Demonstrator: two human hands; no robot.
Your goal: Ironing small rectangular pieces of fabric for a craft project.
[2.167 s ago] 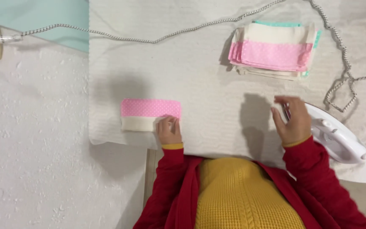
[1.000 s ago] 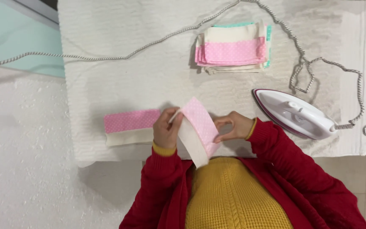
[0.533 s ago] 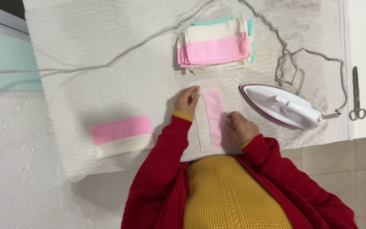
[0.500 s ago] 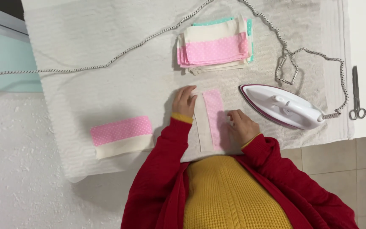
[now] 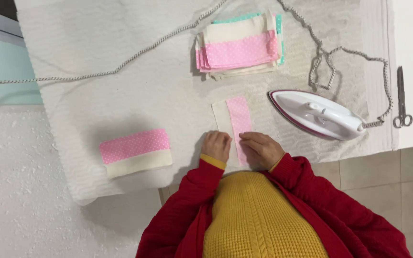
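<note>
Pressing down flat, your left hand (image 5: pixel 217 145) and right hand (image 5: pixel 262 147) rest on the near end of the pink-and-cream fabric strip (image 5: pixel 235 119), which stretches away from them, just beside the iron (image 5: pixel 317 114).

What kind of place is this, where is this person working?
Probably a home sewing or ironing spot: a white iron rests on a padded cloth, beside a stack of fabric pieces and scissors, while both hands press a pink-and-cream strip.
</note>
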